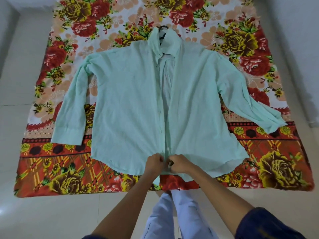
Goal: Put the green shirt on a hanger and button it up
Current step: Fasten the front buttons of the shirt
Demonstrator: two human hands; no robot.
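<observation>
One floral sheet (51, 169) is spread on the floor, and on it one green shirt (131, 100) is laid face up with sleeves out, presumably so the plackets can be matched. One dark hanger (162, 28) is seen at the collar. Near the hem, the left hand (154, 163) and right hand (179, 165) are closed on the front edges, fingers pinched together, apparently at the lowest button.

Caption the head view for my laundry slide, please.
Both hands pinch the hem of a hangered green shirt, unbuttoned above, on a floral sheet.
</observation>
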